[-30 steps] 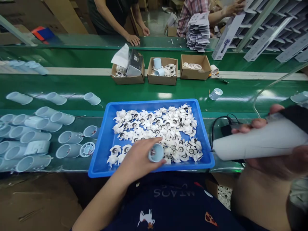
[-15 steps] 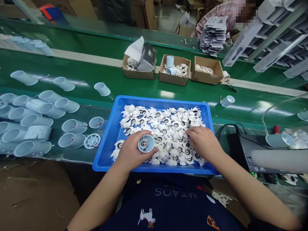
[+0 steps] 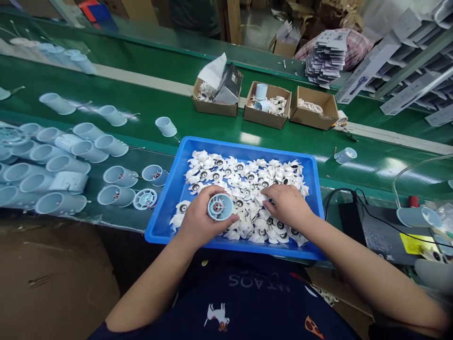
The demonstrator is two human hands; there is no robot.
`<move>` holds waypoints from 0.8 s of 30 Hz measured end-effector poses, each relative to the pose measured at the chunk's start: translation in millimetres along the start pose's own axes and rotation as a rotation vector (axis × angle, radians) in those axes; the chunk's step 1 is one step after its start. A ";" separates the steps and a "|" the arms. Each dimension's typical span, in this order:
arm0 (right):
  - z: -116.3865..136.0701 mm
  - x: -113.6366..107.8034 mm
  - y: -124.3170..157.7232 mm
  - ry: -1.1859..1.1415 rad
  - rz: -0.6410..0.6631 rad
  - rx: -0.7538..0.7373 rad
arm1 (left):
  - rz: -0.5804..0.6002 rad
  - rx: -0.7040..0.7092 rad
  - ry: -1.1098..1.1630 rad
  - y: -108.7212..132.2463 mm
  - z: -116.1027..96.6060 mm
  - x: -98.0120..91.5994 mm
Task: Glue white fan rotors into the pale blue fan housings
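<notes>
My left hand [image 3: 201, 221] is above the tray and shut around a pale blue plastic cylinder [image 3: 220, 206], its open end facing up. A white ribbed disc with a dark hub sits inside that cylinder. My right hand [image 3: 287, 205] rests on a heap of white petal-shaped plastic parts with dark round centres [image 3: 247, 177], its fingers spread and nothing visible in them. The heap fills a blue plastic tray [image 3: 247, 147]. Both hands hide part of the heap.
A green conveyor belt [image 3: 212, 125] runs behind the tray. Several pale blue cylinders [image 3: 67, 163] and white discs lie to the left. Cardboard boxes of parts [image 3: 267, 111] stand beyond. At right sit a black device [image 3: 382, 231] with a cable and a cylinder [image 3: 417, 217].
My right hand has let go of the long white tube and moved onto the heap. The cylinder in my left hand has turned its open end up. The view has swung slightly.
</notes>
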State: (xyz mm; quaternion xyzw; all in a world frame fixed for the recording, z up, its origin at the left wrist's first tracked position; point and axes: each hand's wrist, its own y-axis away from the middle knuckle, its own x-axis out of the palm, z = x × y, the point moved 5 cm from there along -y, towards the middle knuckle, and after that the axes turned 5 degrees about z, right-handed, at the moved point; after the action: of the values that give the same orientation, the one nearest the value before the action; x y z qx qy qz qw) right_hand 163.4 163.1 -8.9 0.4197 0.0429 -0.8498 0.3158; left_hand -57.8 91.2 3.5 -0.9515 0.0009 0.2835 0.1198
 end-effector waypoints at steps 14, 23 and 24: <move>16.2 42.8 58.2 -1.287 0.231 0.070 | 0.320 0.257 -0.159 19.0 -61.4 28.3; 69.1 10.4 75.2 -0.170 -0.079 -0.289 | 0.243 0.320 -0.242 22.0 -61.9 43.6; 74.2 11.3 74.0 -0.065 -0.087 -0.305 | 0.228 0.335 -0.232 22.4 -62.9 45.0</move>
State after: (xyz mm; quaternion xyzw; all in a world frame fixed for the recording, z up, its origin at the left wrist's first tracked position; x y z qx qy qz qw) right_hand 149.9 73.4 44.7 0.3370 0.1792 -0.8595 0.3400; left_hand 12.3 58.1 25.1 -0.8731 0.1417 0.3983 0.2427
